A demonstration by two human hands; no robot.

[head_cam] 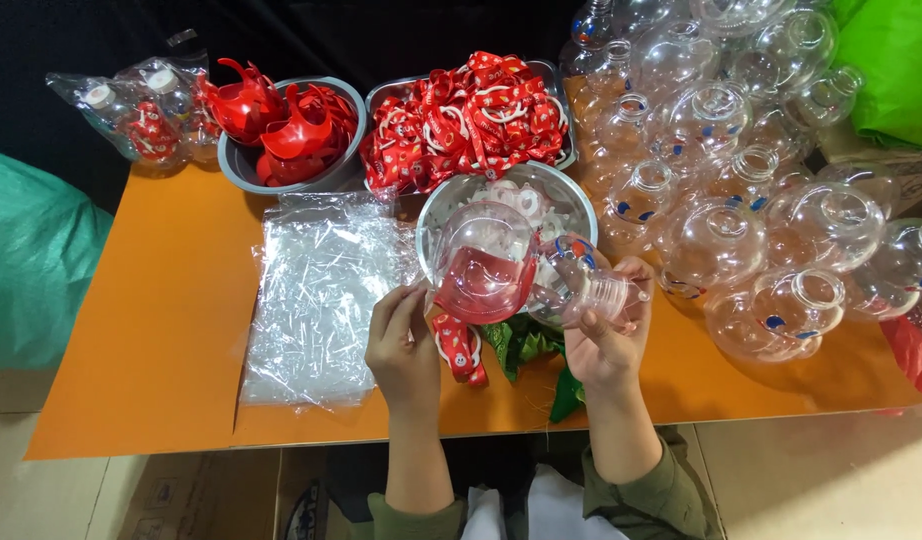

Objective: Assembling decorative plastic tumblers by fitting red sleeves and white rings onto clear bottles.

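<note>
A clear plastic half-globe with a red insert [484, 265] is held up by the left hand [406, 345], whose grip is closed on its lower left rim. A second clear globe piece with a screw neck [581, 290] is gripped by the right hand [606, 335], with the fingers wrapped around the neck. The 2 pieces are touching each other, above the middle of the orange tabletop [151, 330], near its front edge. A red printed ribbon [459, 347] hangs between the hands, and green leaves [526, 350] lie just below them. Behind the hands stands a steel bowl [571, 190] with white rings. A clear plastic bag [316, 300] lies to the left. Many clear globes [741, 220] are piled toward the right edge. At the back edge, 2 containers are seen, 1 with red shells [281, 125] and 1 with red ribbons [471, 115].
</note>
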